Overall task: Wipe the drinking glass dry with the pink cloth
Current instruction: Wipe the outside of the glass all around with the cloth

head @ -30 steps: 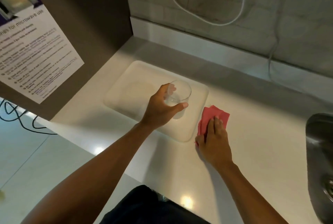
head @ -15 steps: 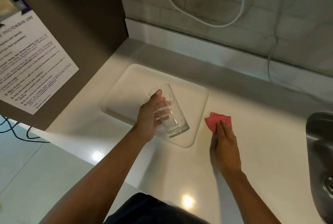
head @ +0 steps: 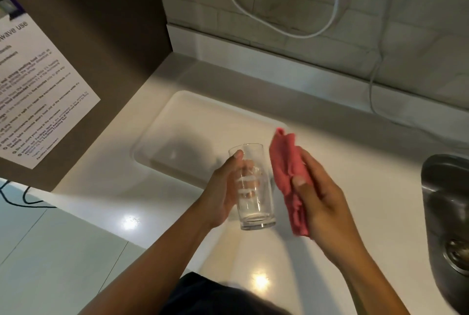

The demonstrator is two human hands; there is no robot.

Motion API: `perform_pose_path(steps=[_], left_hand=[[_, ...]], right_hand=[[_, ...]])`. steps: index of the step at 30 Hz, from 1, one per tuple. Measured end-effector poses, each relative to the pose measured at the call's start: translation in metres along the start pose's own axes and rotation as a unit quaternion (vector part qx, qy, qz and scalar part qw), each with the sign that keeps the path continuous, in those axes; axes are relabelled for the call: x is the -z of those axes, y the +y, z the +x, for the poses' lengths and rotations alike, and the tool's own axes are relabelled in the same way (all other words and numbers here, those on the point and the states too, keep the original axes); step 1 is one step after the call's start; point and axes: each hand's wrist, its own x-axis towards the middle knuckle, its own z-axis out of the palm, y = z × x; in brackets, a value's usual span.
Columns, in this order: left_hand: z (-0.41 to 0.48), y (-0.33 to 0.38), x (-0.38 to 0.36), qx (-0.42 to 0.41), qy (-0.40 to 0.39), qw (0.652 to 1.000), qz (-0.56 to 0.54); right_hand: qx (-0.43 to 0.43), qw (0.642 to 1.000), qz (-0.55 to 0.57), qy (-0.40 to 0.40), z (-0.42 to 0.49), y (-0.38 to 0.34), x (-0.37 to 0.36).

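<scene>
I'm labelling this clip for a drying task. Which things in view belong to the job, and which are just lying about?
In the job:
- drinking glass, held in the left hand
- pink cloth, held in the right hand

Just there:
- white tray on the counter
- sink at right
- microwave notice on the cabinet
- white cable on the wall

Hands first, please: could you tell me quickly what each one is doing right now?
Left hand: closed around the drinking glass, held upright.
Right hand: closed on the pink cloth, beside the glass.
</scene>
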Motion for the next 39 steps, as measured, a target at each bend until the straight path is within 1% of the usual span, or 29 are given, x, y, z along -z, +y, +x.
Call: perform_pose_path(steps=[2,3,4,6,8,12,13,17,19,21,22,24,27,29,31,33,34,35,37,38,39], left_hand=[[-0.003,-0.006,-0.001,-0.010,-0.008,1.000,-0.011],[-0.005,-0.008,-0.002,-0.015,-0.011,1.000,-0.020],[-0.008,-0.009,-0.003,-0.021,-0.017,0.999,-0.022],[-0.015,-0.011,-0.005,-0.034,-0.026,0.999,0.002],[-0.020,-0.011,-0.008,-0.045,-0.033,0.998,0.029],[-0.023,-0.005,-0.007,-0.060,-0.027,0.997,0.046],[-0.024,-0.004,-0.007,-0.062,-0.024,0.997,0.047],[-0.029,-0.004,-0.003,-0.048,-0.008,0.999,0.016],[-0.027,0.000,0.001,-0.058,0.016,0.998,-0.013],[-0.024,0.012,0.002,-0.065,0.058,0.996,-0.035],[-0.023,0.018,0.003,-0.064,0.075,0.995,-0.032],[-0.020,0.024,0.002,-0.056,0.095,0.994,-0.005],[-0.023,0.017,-0.005,-0.044,0.064,0.997,0.027],[-0.026,0.009,-0.011,-0.033,0.054,0.998,0.005],[-0.024,0.006,-0.011,-0.037,0.061,0.997,-0.024],[-0.020,0.005,-0.008,-0.042,0.076,0.995,-0.040],[-0.019,0.004,-0.006,-0.042,0.078,0.995,-0.041],[-0.018,0.002,-0.005,-0.039,0.076,0.996,-0.037],[-0.018,-0.002,-0.007,-0.031,0.063,0.997,-0.030],[-0.017,-0.003,-0.010,-0.029,0.059,0.997,-0.029],[-0.016,-0.002,-0.013,-0.028,0.058,0.998,-0.028]], right_hand=[[0.042,0.994,-0.083,-0.051,-0.002,-0.008,-0.020],[0.059,0.991,-0.112,-0.052,-0.003,-0.010,-0.029],[0.074,0.987,-0.137,-0.032,-0.003,-0.011,-0.037],[0.088,0.984,-0.149,0.028,-0.001,-0.012,-0.049],[0.094,0.976,-0.189,0.057,0.004,-0.012,-0.055],[0.095,0.961,-0.259,0.021,0.000,-0.008,-0.055],[0.095,0.959,-0.265,0.011,-0.002,-0.005,-0.055],[0.043,0.972,-0.232,-0.001,0.008,-0.001,-0.060],[0.065,0.963,-0.261,0.005,0.016,-0.004,-0.069],[0.091,0.951,-0.295,0.004,0.014,-0.008,-0.078],[0.103,0.950,-0.295,-0.002,0.010,-0.007,-0.081],[0.109,0.963,-0.245,-0.006,0.002,-0.008,-0.079],[0.070,0.974,-0.216,0.007,0.023,-0.011,-0.070],[0.050,0.974,-0.222,0.015,0.033,-0.015,-0.067],[0.072,0.959,-0.274,-0.001,0.025,-0.016,-0.070],[0.093,0.933,-0.342,-0.054,0.007,-0.013,-0.070],[0.087,0.931,-0.348,-0.072,0.002,-0.012,-0.067],[0.073,0.937,-0.334,-0.073,0.004,-0.011,-0.064],[0.031,0.960,-0.276,-0.035,0.022,-0.013,-0.060],[0.024,0.964,-0.264,-0.015,0.030,-0.016,-0.059],[0.034,0.964,-0.264,-0.006,0.034,-0.019,-0.060]])
